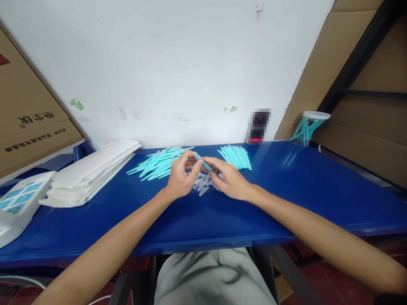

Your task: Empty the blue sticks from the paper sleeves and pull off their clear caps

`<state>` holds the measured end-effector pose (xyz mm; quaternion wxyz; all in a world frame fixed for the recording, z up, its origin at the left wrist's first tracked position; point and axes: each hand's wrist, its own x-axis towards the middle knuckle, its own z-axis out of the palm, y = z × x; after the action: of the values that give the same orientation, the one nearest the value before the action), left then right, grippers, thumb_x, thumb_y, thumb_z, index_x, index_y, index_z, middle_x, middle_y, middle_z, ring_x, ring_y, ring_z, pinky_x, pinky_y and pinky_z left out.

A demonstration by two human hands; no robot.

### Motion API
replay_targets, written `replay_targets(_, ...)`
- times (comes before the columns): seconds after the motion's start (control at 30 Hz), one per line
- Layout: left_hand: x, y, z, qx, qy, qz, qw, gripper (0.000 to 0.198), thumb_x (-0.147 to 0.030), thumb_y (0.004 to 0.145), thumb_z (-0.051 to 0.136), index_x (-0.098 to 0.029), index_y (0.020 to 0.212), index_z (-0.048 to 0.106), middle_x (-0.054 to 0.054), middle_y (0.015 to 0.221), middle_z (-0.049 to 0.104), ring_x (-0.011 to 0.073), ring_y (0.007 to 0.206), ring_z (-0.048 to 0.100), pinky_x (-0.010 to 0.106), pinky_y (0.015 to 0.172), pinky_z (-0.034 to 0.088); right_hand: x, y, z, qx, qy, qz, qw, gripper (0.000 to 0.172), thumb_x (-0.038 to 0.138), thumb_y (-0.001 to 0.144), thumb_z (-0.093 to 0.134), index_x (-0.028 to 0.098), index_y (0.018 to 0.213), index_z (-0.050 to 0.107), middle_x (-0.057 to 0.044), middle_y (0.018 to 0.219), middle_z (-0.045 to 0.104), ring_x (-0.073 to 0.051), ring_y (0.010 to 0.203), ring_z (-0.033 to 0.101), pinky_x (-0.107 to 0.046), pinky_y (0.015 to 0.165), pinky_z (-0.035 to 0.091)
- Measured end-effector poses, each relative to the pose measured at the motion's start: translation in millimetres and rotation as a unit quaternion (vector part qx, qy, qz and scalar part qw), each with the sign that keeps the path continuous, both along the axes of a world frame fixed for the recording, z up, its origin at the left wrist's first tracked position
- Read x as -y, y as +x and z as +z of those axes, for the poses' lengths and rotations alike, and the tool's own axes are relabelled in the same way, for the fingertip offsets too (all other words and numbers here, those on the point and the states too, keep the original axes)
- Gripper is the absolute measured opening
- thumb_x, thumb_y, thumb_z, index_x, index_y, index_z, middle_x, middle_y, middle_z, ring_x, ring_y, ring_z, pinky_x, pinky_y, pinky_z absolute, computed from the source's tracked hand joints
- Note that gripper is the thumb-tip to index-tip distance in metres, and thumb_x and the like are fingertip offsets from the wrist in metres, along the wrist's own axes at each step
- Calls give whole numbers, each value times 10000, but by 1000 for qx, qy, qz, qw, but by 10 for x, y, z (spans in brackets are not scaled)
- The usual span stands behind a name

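Note:
Above the middle of the table, both my hands hold one slim turquoise stick, probably an eyebrow razor, with a pale cap on its upper end. My left hand pinches the capped end between thumb and fingers. The lower turquoise end is between the closed fingers of my right hand. Just beneath my hands lies a small heap of translucent caps, partly hidden by them. To the left spreads a loose pile of turquoise sticks. Behind my right hand, more sticks form a neat row.
White paper or plastic sleeves are stacked at the left, beside a white device with blue keys. A clear jar of turquoise sticks stands back right. Cardboard flanks the blue table; a white wall closes its back.

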<state>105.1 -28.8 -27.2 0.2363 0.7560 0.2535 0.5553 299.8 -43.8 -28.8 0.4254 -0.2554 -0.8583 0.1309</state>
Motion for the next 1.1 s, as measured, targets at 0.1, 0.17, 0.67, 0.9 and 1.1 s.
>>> replay_targets(0.1,-37,-73,20,-61,52,41,996,149,-327,964,572,-195,898,550,1,816,571,119,699,586,242,632,494,-26,37,18,32,2,-18,999,364,133,984,393,204,1297,566,-98,1127,677,-201,962,636,-357,858,506)
replay_targets(0.17,-77,-140,28,-136,104,49,984,173,-301,970,539,-194,833,541,-8,737,551,120,644,526,265,626,438,-25,65,45,71,-7,-40,997,299,168,1006,380,185,1202,605,-87,1017,669,-199,902,615,-337,822,476)
replay_targets(0.67,-223,-281,49,-267,89,109,953,372,-324,1042,323,-222,684,320,-24,602,403,135,542,368,311,584,286,-24,103,161,227,-53,-229,945,349,492,1051,384,232,970,602,-4,792,662,-166,666,552,-269,582,261)
replay_targets(0.9,-290,-279,-16,-347,36,98,932,401,-338,995,404,-210,630,299,-31,574,381,130,547,355,315,602,276,-347,505,115,305,-76,-396,863,400,111,977,359,137,1307,583,-178,1161,616,-270,979,635,-323,759,418)
replay_targets(1.1,-273,-189,-44,-371,-31,114,921,458,-494,901,555,-225,623,311,-50,542,353,129,530,326,303,562,260,-617,880,63,305,-120,-462,824,372,73,930,392,80,1158,686,-216,1125,638,-292,975,665,-338,805,462)
